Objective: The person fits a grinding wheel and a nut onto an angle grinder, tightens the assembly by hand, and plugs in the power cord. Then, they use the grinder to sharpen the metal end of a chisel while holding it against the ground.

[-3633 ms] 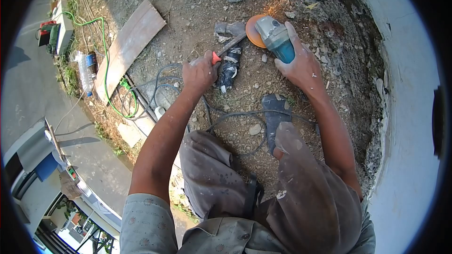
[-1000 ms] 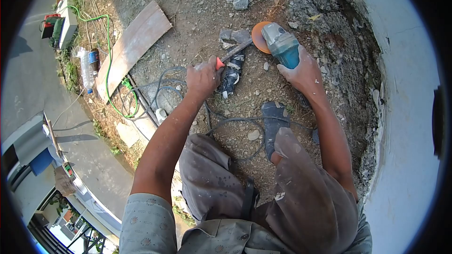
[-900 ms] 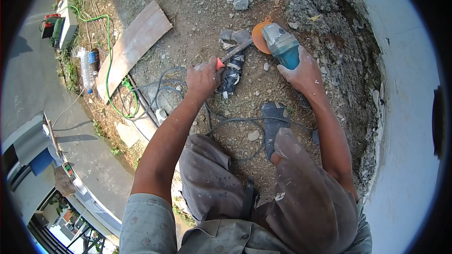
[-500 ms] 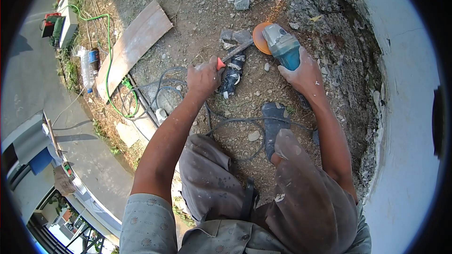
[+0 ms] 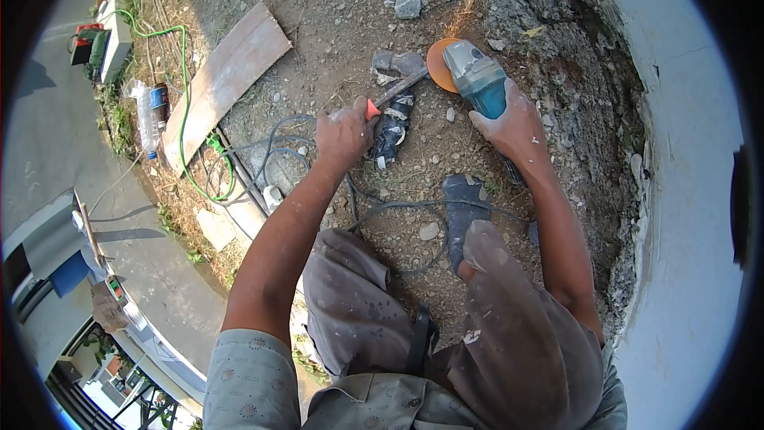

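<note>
My right hand (image 5: 513,123) is wrapped around the teal body of an angle grinder (image 5: 476,72). The grinder's orange disc (image 5: 440,65) meets the tip of a flat metal chisel (image 5: 402,87), and orange sparks (image 5: 461,16) fly off beyond it. My left hand (image 5: 346,134) grips the chisel near its orange-red collar, with the shank pointing up and right; the rest of its handle is hidden in my fist. Below the shank lies a dark, white-marked thing (image 5: 391,131), which I cannot make out, beside grey stone chunks (image 5: 398,62).
Dark cables (image 5: 398,204) loop over the gravel near my boot (image 5: 465,211). A wooden board (image 5: 227,80) lies left, with a green cord (image 5: 185,95), a plastic bottle (image 5: 146,119) and a can (image 5: 160,101). A white wall (image 5: 684,151) rises at right. Loose rocks (image 5: 407,0) lie ahead.
The spray of sparks looks larger and spreads further from the disc. Both hands, the grinder and the chisel stay almost where they were.
</note>
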A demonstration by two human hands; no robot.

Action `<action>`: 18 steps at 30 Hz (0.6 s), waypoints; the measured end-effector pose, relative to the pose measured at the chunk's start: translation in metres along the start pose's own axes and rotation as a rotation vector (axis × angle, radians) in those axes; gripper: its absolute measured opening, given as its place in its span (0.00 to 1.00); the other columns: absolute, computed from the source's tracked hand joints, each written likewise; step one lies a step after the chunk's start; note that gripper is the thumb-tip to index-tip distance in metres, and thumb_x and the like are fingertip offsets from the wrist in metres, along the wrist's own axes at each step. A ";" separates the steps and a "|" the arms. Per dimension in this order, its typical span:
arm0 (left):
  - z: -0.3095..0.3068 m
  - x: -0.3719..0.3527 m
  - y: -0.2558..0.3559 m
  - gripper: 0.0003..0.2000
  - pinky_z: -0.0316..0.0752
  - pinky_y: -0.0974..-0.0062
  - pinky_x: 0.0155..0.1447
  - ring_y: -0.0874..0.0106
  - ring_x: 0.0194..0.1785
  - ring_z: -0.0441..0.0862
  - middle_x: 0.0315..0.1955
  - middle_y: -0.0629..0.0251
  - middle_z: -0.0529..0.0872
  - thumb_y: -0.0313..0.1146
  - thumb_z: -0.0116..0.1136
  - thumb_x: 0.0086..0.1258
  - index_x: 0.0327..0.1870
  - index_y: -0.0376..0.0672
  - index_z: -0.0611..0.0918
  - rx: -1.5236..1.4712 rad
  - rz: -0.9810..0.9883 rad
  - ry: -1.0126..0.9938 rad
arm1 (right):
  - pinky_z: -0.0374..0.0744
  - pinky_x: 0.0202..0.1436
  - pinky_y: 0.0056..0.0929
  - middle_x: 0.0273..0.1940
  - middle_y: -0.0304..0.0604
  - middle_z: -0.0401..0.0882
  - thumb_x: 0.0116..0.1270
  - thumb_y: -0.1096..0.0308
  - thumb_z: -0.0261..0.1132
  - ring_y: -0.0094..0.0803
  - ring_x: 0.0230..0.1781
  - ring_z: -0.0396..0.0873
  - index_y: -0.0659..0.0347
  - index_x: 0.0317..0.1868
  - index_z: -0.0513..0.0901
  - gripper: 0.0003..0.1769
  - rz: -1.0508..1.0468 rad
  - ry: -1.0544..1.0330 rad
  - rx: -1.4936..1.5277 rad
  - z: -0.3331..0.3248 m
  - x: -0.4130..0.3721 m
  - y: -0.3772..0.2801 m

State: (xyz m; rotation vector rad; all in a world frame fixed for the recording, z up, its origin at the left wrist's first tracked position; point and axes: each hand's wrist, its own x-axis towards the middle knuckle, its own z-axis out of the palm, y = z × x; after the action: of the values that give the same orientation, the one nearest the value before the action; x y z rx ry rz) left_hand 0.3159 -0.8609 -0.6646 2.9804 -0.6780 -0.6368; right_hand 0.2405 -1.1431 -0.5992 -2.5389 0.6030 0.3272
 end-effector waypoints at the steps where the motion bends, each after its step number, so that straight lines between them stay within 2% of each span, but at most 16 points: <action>1: 0.000 0.000 0.000 0.14 0.71 0.50 0.55 0.57 0.42 0.89 0.35 0.59 0.90 0.47 0.57 0.74 0.50 0.48 0.75 0.013 0.008 0.015 | 0.81 0.57 0.50 0.51 0.66 0.84 0.54 0.53 0.76 0.60 0.52 0.84 0.72 0.67 0.70 0.46 -0.002 0.003 0.000 0.000 0.000 0.000; 2: 0.001 -0.001 0.000 0.13 0.71 0.53 0.53 0.58 0.41 0.89 0.34 0.60 0.90 0.46 0.57 0.74 0.49 0.48 0.75 0.025 0.016 0.030 | 0.81 0.56 0.50 0.50 0.66 0.84 0.54 0.53 0.77 0.60 0.51 0.84 0.73 0.65 0.72 0.44 -0.012 0.021 0.003 0.001 0.000 0.000; 4: 0.001 0.000 0.000 0.15 0.71 0.50 0.55 0.55 0.43 0.89 0.35 0.58 0.90 0.47 0.57 0.74 0.51 0.48 0.74 -0.001 0.007 0.012 | 0.81 0.54 0.48 0.47 0.66 0.85 0.53 0.54 0.77 0.60 0.50 0.84 0.73 0.61 0.74 0.42 -0.033 0.057 0.009 0.002 0.000 0.001; 7: 0.001 0.000 0.000 0.16 0.72 0.49 0.56 0.54 0.45 0.89 0.36 0.57 0.90 0.48 0.58 0.74 0.52 0.49 0.74 -0.016 0.004 0.006 | 0.81 0.56 0.51 0.51 0.65 0.84 0.54 0.54 0.76 0.60 0.52 0.84 0.72 0.66 0.72 0.45 -0.010 0.000 0.009 -0.001 0.001 0.000; 18: -0.001 -0.002 0.001 0.16 0.72 0.49 0.55 0.54 0.44 0.89 0.35 0.57 0.90 0.47 0.58 0.73 0.53 0.49 0.74 -0.014 0.011 0.024 | 0.82 0.54 0.52 0.48 0.65 0.85 0.54 0.53 0.77 0.61 0.50 0.85 0.71 0.64 0.73 0.42 -0.021 0.035 -0.003 0.002 0.002 0.002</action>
State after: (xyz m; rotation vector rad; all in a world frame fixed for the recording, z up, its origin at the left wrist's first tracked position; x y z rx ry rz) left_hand 0.3144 -0.8611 -0.6631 2.9640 -0.6857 -0.6022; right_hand 0.2412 -1.1448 -0.6021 -2.5567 0.5886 0.2764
